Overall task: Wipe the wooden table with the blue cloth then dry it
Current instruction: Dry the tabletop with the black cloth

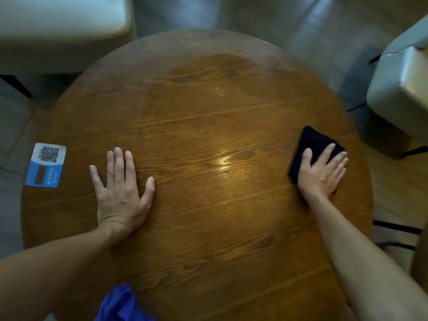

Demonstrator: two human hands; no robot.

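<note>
The right hand lies flat on a dark folded cloth near the right edge of the round wooden table, fingers spread and pressing down rather than pinching; the cloth reads almost black here, so whether it is the blue one is hard to say. A brighter blue fabric shows at the bottom edge of the view — another cloth or clothing, I cannot tell. The left hand rests open, palm down on bare wood, holding nothing, near a QR-code sticker at the left rim. A darker damp-looking patch sits toward the far side. The cloth looks soft, light and limp — it should slide easily under a flat palm but bunch if pushed from one corner, so pressure over its middle seems best. The table looks stiff and heavy, with a glossy, probably slick top
</note>
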